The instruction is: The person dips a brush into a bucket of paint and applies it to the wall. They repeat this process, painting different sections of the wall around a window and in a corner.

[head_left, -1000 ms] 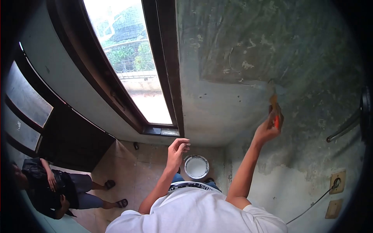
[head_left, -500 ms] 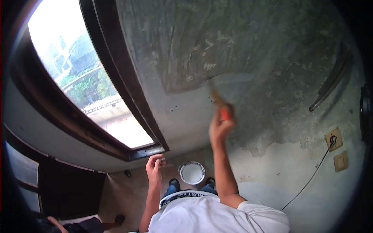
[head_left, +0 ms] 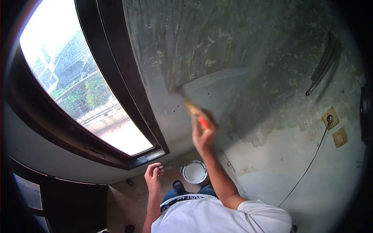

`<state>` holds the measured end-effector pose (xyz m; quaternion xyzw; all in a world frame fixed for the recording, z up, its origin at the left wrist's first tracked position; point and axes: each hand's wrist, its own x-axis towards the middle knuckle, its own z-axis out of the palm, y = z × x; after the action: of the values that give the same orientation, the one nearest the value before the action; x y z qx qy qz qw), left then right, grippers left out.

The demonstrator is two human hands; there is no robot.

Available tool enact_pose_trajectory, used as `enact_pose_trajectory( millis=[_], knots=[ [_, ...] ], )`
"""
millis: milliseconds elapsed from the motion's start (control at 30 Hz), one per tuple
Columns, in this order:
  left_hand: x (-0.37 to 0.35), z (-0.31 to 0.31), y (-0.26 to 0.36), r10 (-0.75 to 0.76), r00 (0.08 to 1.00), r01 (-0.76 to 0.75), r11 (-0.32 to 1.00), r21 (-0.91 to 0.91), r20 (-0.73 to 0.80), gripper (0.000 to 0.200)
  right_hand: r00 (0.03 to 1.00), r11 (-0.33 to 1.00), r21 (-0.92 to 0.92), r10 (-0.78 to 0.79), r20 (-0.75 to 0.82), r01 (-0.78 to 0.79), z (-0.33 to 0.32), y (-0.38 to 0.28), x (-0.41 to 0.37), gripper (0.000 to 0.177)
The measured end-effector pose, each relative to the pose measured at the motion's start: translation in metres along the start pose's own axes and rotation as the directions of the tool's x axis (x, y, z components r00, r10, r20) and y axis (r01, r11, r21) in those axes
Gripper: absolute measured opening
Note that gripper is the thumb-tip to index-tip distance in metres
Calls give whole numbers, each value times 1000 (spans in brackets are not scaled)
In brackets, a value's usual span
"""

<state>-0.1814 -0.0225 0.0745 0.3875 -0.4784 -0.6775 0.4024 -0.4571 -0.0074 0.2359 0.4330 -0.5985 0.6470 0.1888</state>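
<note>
My right hand [head_left: 204, 134] is wrapped round the orange and yellow handle of a brush [head_left: 192, 107], whose blurred dark tip touches the wall [head_left: 229, 97]. Around the tip the wall is smooth grey; darker, patchy grey-green lies above, with a pale curved band to the right of the tip. My left hand [head_left: 154, 171] is raised low by the window corner, fingers curled together; whether anything small is between them is hidden. Below the hands, a bucket [head_left: 195, 172] with a smeared rim and white contents stands on the floor near my feet.
A dark-framed window [head_left: 116, 73] fills the left side. On the right are a socket [head_left: 330, 118] with a plugged-in black cable [head_left: 307, 169], a switch [head_left: 339, 138] and a dark bundle [head_left: 321, 70] against the wall. Dark furniture [head_left: 74, 198] stands at the lower left.
My right hand has moved left and slightly down with the brush, and the pale curved band now reaches further left. The person at the lower left has mostly gone out of view.
</note>
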Motion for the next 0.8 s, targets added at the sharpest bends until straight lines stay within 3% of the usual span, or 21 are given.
enact_pose_trajectory(
  millis=[67, 167, 267, 333, 367, 433, 533, 600, 633, 667, 733, 800],
  knots=[
    [4, -4, 5, -13, 1000, 13, 1000, 17, 5, 17, 999, 997, 82, 11, 33, -14, 7, -19, -10, 19],
    [8, -2, 24, 17, 1000, -17, 1000, -4, 7, 18, 964, 904, 346, 264, 8, -251, -10, -14, -5, 22],
    [11, -4, 23, 42, 999, -42, 999, -17, -5, 18, 971, 955, 234, 214, -109, -184, -45, 11, 22, 23],
    [11, -6, 17, 32, 1000, -32, 999, -28, -1, 18, 935, 995, 24, 97, -342, -94, -56, 40, 36, 22],
    [12, -6, 15, 28, 1000, -28, 999, -31, -1, 18, 935, 996, 19, 93, -342, -92, -53, 49, 30, 22],
    [10, -1, 10, 8, 1000, -8, 1000, -30, 16, 18, 977, 967, -183, 150, -152, -177, -33, 49, 20, 19],
    [14, 7, 3, -16, 997, 17, 1000, -22, 76, 19, 994, 999, -36, 35, -99, -39, -12, 1, 3, 18],
    [14, 17, 8, -43, 994, 45, 999, -21, 99, 19, 981, 947, 263, 163, 107, -186, -16, -20, -1, 18],
    [15, 21, 12, -45, 994, 46, 999, -14, 95, 19, 997, 977, 200, 74, -13, -70, -21, -11, 2, 21],
    [15, 23, 16, -31, 991, 33, 999, -15, 131, 19, 997, 976, 205, 82, -13, -77, -27, -2, 8, 21],
    [17, 23, 21, -16, 987, 19, 1000, -19, 162, 19, 943, 972, 174, 200, -267, -157, -34, 11, 27, 23],
    [18, 23, 22, 33, 986, -28, 999, -36, 165, 19, 946, 981, 95, 191, -260, -172, -22, 18, 23, 25]
  ],
)
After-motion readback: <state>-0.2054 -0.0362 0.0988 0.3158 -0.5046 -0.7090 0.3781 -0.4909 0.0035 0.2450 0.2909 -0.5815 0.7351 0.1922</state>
